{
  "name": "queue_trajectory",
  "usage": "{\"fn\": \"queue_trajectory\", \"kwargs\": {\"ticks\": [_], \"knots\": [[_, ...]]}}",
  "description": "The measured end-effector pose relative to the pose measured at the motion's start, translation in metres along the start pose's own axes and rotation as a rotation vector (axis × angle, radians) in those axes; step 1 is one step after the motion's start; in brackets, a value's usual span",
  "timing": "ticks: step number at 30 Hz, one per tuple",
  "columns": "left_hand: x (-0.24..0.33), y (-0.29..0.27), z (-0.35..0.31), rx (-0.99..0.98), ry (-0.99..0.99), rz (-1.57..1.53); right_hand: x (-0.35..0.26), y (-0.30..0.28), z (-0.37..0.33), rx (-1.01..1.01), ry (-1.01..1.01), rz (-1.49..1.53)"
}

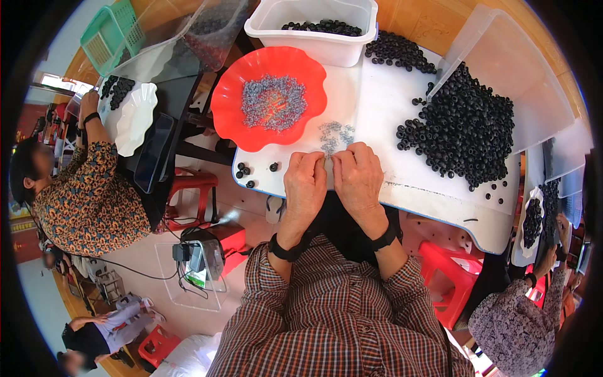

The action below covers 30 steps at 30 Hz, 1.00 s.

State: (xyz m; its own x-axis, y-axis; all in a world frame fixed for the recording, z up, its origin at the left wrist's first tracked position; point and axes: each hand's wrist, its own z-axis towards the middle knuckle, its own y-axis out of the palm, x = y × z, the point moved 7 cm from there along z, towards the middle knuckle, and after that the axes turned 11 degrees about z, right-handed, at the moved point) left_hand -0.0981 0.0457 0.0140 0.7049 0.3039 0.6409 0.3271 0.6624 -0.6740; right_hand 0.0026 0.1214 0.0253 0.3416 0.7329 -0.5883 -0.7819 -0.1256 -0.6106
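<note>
My left hand (306,188) and my right hand (358,179) meet at the front edge of the white table (377,113). Fingers and thumb are pinched together on each; whatever lies between the tips is too small to make out. Just beyond the fingertips is a loose patch of tiny clear-grey pieces (336,135). More such tiny pieces (274,102) fill the middle of a red scalloped bowl (225,103) at the far left. To the right spreads a big heap of black ring-shaped parts (468,122), partly spilling from a clear plastic bin (534,81) tipped on its side.
A white tub (311,47) with black parts stands at the back. Several black parts (244,169) lie at the table's left corner. Co-workers sit at tables on the left (94,188) and right (512,327). Red stools (446,276) stand below, near a cable-strewn clear box (195,276).
</note>
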Motion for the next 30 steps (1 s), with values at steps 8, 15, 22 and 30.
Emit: {"fn": "queue_trajectory", "kwargs": {"ticks": [8, 15, 22, 30], "knots": [[-0.003, -0.002, -0.003, 0.014, -0.005, 0.006, -0.006, -0.004, 0.002, 0.015, 0.012, 0.039], [-0.001, 0.004, -0.004, -0.029, 0.014, 0.095, -0.004, -0.001, -0.001, 0.001, -0.027, 0.039], [0.002, 0.003, -0.004, -0.081, 0.009, 0.12, 0.001, -0.004, -0.005, 0.02, -0.013, 0.088], [0.003, 0.007, -0.006, -0.055, 0.047, 0.187, 0.005, -0.006, -0.007, 0.023, 0.001, 0.149]]}}
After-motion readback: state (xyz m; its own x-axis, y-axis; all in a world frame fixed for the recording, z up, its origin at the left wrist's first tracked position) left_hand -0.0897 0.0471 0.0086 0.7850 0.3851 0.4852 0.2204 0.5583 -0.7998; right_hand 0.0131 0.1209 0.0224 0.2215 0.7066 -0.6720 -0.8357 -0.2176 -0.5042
